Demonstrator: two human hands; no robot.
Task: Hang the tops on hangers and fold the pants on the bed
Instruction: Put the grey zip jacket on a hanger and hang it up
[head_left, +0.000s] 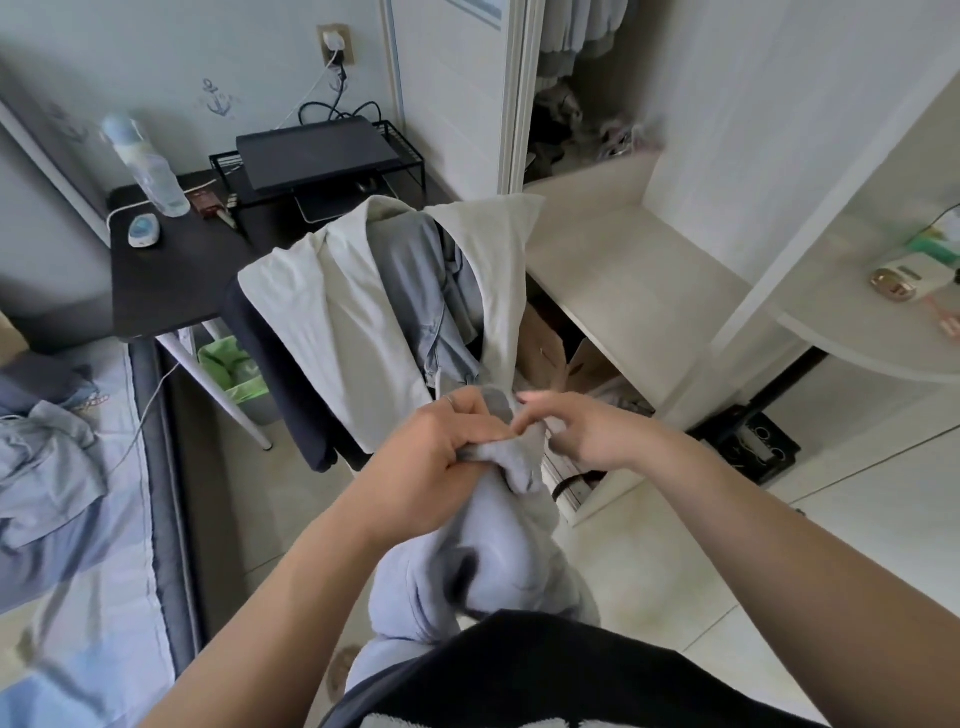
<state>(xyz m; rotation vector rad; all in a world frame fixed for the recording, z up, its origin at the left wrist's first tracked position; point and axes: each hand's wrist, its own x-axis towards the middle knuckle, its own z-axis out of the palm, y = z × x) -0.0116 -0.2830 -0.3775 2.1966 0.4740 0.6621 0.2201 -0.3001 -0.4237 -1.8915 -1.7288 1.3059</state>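
My left hand (441, 457) grips a bunched grey garment (488, 561) that hangs down in front of my body. My right hand (587, 436) pinches an edge of the same grey fabric near its top. Just beyond my hands a chair holds a heap of clothes: a cream top (343, 312), a pale blue denim piece (415, 280) and a dark garment (280, 374) draped at its left side. More blue clothes (47, 457) lie crumpled on the bed (104, 571) at the left. No hanger is visible.
A black desk (171, 270) with a bottle (148, 166) and a wire rack (322, 161) stands behind the chair. A green-lined bin (239, 374) sits under it. The open wardrobe (623, 249) with hung clothes is at the right, with a white shelf (883, 322) beside it.
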